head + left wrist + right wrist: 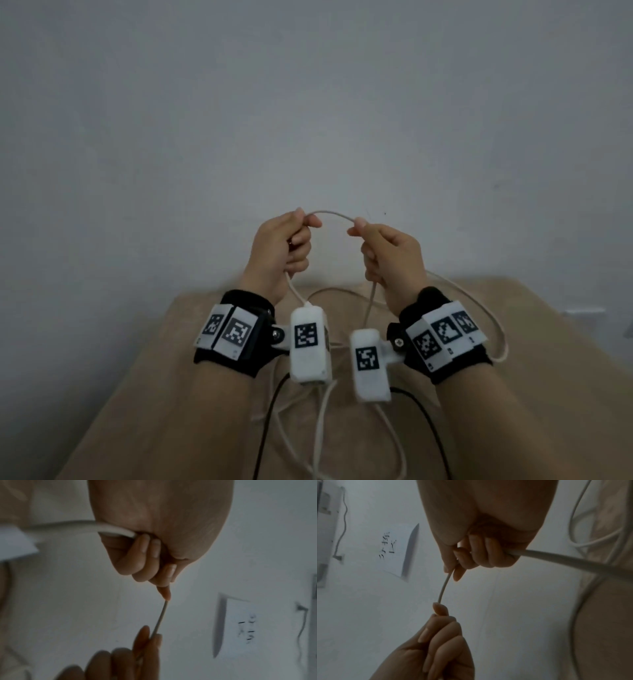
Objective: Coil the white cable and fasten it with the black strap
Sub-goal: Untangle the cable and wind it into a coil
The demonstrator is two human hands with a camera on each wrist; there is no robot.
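Both hands are raised above the table, each gripping the white cable (330, 214), which arches between them. My left hand (294, 240) holds it in a fist, pinching at thumb and forefinger; the cable (161, 616) leaves that fist toward the other hand. My right hand (373, 246) grips it the same way, and the cable (444, 586) runs from its fingers to the left hand (436, 639). More cable (493, 325) hangs from both fists in loose loops onto the table. I see no black strap in any view.
The tan table (171, 394) lies below, against a pale wall (308, 102). Thin black leads (270, 418) and white leads from the wrist cameras run down the middle. A paper note (243, 626) and a wall socket with a cord (302, 609) are on the wall.
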